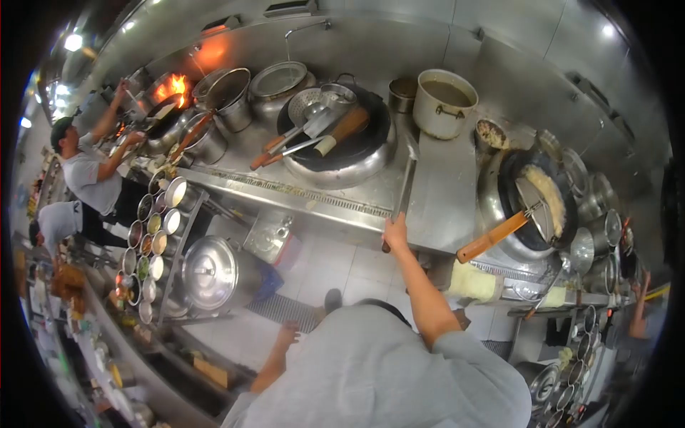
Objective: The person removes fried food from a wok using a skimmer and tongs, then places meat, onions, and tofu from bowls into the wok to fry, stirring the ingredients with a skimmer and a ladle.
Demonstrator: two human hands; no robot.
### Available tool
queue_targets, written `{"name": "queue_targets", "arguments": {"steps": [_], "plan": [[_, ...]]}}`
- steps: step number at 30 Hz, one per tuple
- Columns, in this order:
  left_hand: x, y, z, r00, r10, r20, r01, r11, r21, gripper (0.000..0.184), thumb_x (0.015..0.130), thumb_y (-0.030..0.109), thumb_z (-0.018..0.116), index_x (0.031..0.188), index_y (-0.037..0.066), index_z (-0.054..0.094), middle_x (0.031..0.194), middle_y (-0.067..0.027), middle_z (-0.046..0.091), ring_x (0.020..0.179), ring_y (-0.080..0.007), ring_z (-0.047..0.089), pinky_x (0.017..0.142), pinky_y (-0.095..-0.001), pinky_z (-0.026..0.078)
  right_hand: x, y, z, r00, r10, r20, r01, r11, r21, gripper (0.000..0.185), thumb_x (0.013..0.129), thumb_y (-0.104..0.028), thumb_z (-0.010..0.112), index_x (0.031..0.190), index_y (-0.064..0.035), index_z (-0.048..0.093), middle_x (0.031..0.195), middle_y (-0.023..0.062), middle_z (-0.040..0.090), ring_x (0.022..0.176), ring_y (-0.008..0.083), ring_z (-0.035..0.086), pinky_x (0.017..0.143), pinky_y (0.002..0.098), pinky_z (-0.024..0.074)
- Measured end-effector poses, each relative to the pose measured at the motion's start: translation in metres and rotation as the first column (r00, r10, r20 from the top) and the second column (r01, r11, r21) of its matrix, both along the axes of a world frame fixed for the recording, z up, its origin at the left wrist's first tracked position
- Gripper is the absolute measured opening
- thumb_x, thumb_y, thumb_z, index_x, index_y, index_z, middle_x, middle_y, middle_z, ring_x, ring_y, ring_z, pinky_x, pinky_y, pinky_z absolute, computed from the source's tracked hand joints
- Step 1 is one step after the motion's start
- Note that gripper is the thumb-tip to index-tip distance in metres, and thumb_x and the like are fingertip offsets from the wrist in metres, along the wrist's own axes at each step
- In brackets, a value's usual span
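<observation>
My right hand point(395, 232) is wrapped round the near end of a long-handled metal tool point(408, 182). The tool points away from me over the front edge of the steel counter. Its far end shows almost edge-on, so I cannot make out its kind. To its left, a perforated strainer point(302, 107), a ladle point(314, 111), a wok spatula point(319, 124) and a brush point(346, 130) rest across a wok point(378, 132). Low beside my body hangs my left hand point(288, 332), with its fingers loosely apart and nothing visible in it.
A pot of liquid point(439, 107) stands behind the counter's middle. A wooden-handled strainer point(531, 210) lies across the right wok point(510, 171). Left are a rack of containers point(175, 235), a lidded pot point(210, 274) and a co-worker point(93, 171) at a flaming wok point(171, 118).
</observation>
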State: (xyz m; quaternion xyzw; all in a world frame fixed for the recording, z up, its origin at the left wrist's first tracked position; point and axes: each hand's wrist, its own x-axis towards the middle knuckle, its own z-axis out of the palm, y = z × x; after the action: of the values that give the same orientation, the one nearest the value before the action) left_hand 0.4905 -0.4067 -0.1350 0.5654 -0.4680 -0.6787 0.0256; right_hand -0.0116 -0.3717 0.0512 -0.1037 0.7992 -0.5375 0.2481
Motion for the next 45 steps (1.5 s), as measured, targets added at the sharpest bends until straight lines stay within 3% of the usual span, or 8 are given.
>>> {"name": "queue_targets", "arguments": {"steps": [7,13,15,19,22,27,34,45], "plan": [[-0.007,-0.100,-0.076,0.986,-0.112,-0.127,0.119,0.992,0.047,0.021,0.092,0.029,0.057,0.107,0.016,0.050,0.076,-0.0013,0.055,0.062,-0.0163,0.058,0.052,-0.0333,0.052,0.007,-0.016,0.046,0.991,0.078,-0.113,-0.060,0.986,0.156,0.055,0.092,-0.016,0.053,0.136,0.0043,0.028,0.081,0.0220,0.062,0.048,0.0245,0.057,0.046,0.0361,0.0469],[0.012,-0.167,-0.102,0.700,-0.704,0.121,0.607,0.496,-0.621,0.020,0.092,0.026,0.052,0.108,0.015,0.050,0.076,-0.0025,0.054,0.063,-0.0176,0.058,0.052,-0.0363,0.053,-0.061,-0.061,0.188,0.989,-0.094,-0.116,0.051,0.943,-0.329,0.058,0.090,-0.014,0.057,0.139,-0.0012,0.029,0.072,0.0070,0.054,0.046,0.0133,0.048,0.038,0.0285,0.0406],[0.013,-0.168,-0.098,0.949,-0.316,-0.020,0.309,0.939,-0.154,0.014,0.093,0.023,0.050,0.101,0.013,0.055,0.073,-0.0019,0.056,0.062,-0.0186,0.057,0.049,-0.0400,0.048,-0.102,-0.067,0.202,0.992,0.050,0.114,0.024,0.820,-0.572,0.036,0.092,-0.017,0.055,0.124,-0.0071,0.042,0.069,0.0060,0.050,0.040,0.0138,0.043,0.035,0.0280,0.0357],[0.001,-0.164,-0.054,0.983,0.182,0.002,-0.181,0.975,0.127,0.016,0.093,0.026,0.053,0.102,0.013,0.055,0.075,-0.0033,0.057,0.060,-0.0178,0.056,0.046,-0.0372,0.048,-0.189,-0.095,0.159,0.992,-0.121,-0.019,0.097,0.875,-0.475,0.022,0.092,-0.015,0.054,0.110,-0.0073,0.044,0.062,0.0044,0.046,0.040,0.0127,0.041,0.033,0.0284,0.0338],[0.018,-0.155,-0.055,0.931,0.159,-0.327,-0.141,0.987,0.080,0.028,0.093,0.031,0.057,0.112,0.015,0.046,0.085,-0.0055,0.059,0.063,-0.0182,0.058,0.047,-0.0351,0.052,-0.246,-0.127,0.142,0.959,-0.221,-0.176,0.120,0.883,-0.455,0.016,0.092,-0.015,0.053,0.103,-0.0062,0.045,0.058,0.0036,0.043,0.040,0.0134,0.041,0.033,0.0287,0.0324],[0.028,-0.106,-0.023,0.951,-0.292,-0.098,0.215,0.858,-0.466,0.027,0.092,0.030,0.059,0.113,0.017,0.047,0.086,-0.0054,0.060,0.066,-0.0194,0.060,0.052,-0.0366,0.053,-0.356,-0.158,0.099,0.973,-0.227,-0.038,0.204,0.928,-0.312,0.020,0.090,-0.013,0.053,0.108,-0.0056,0.047,0.063,0.0050,0.047,0.043,0.0154,0.046,0.034,0.0304,0.0331],[0.032,-0.066,0.003,0.977,-0.182,0.111,0.206,0.941,-0.269,0.028,0.091,0.029,0.060,0.113,0.018,0.047,0.086,-0.0054,0.060,0.068,-0.0195,0.060,0.054,-0.0363,0.053,-0.374,-0.172,0.057,0.861,-0.421,-0.285,0.301,0.874,-0.382,0.036,0.088,-0.015,0.059,0.122,-0.0083,0.052,0.080,0.0044,0.055,0.049,0.0133,0.048,0.038,0.0298,0.0400],[0.000,-0.136,-0.048,0.985,0.024,-0.174,-0.037,0.997,-0.071,0.032,0.088,0.030,0.062,0.115,0.019,0.048,0.087,-0.0060,0.060,0.077,-0.0212,0.061,0.061,-0.0379,0.053,-0.348,-0.106,0.083,0.891,-0.397,0.220,0.448,0.692,-0.565,0.069,0.085,-0.030,0.069,0.137,-0.0032,0.032,0.094,0.0154,0.057,0.064,0.0239,0.060,0.049,0.0361,0.0547]]}}
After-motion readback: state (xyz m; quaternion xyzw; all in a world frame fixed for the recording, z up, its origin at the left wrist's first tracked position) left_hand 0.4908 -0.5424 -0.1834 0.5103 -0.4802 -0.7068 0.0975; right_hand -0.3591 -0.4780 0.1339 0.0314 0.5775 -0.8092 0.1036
